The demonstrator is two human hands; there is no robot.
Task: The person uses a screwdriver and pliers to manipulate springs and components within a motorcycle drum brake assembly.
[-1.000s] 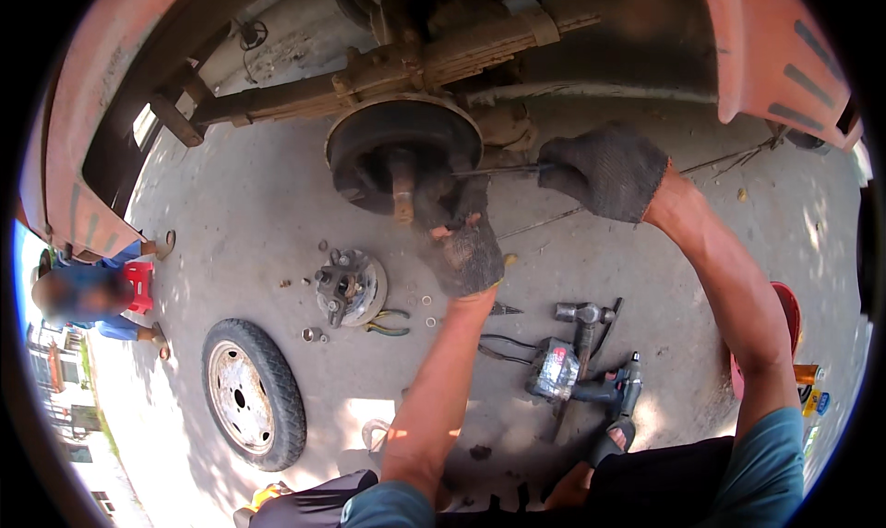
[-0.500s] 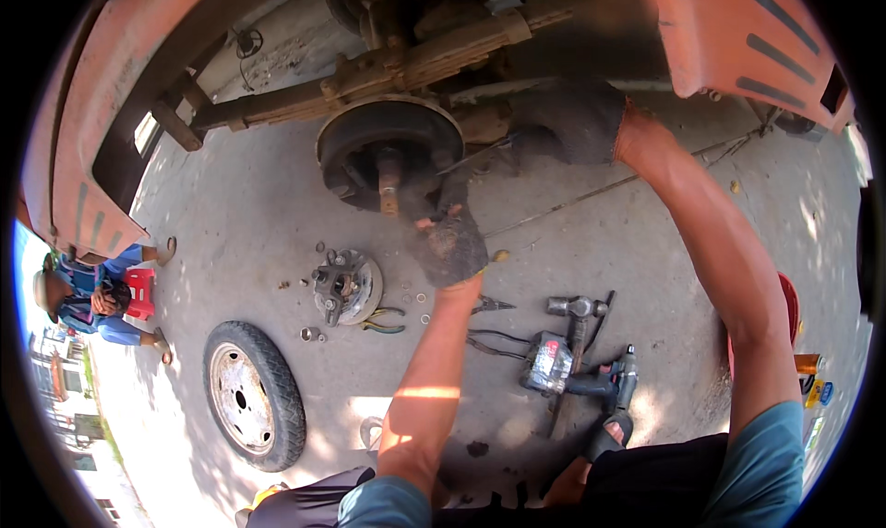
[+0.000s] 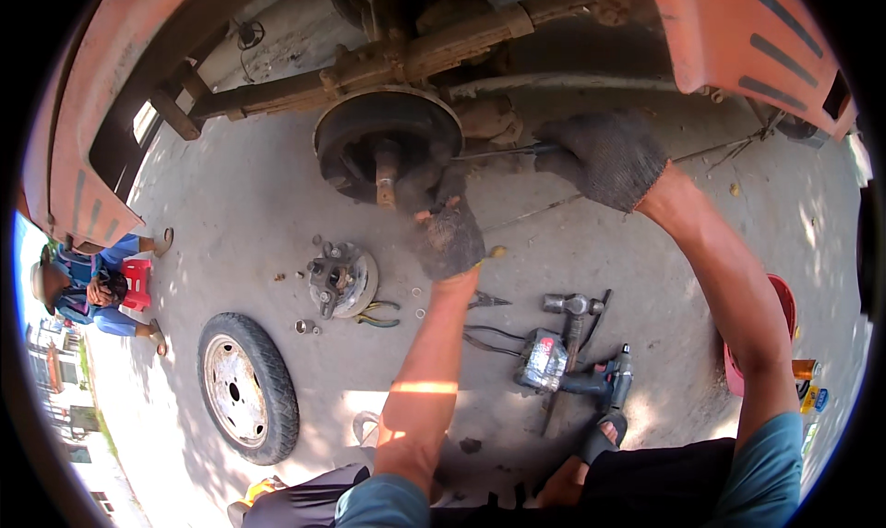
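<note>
A round black brake assembly (image 3: pixel 355 122) sits at the axle end, with a rusty spindle (image 3: pixel 386 182) sticking out toward me. My left hand (image 3: pixel 448 239), in a worn dark glove with bare skin showing through, is at its lower right edge. Those fingers are curled in, somewhat blurred, and what they grip is hidden. My right hand (image 3: pixel 604 159), also gloved, is closed around the handle of a screwdriver (image 3: pixel 503 151). Its thin shaft points left and meets the right side of the assembly, just above my left fingers.
Below lie a removed hub (image 3: pixel 343 279), pliers (image 3: pixel 378 316), a hammer (image 3: pixel 574 311) and a cordless impact driver (image 3: pixel 600 380). A wheel (image 3: pixel 245 390) lies at lower left. Orange bodywork (image 3: pixel 738 39) and a leaf spring (image 3: pixel 443 53) hang overhead. A person (image 3: pixel 92 288) sits at far left.
My right hand has moved right and slightly down, and the screwdriver has swung from slanting to nearly level. My left hand stays about where it was.
</note>
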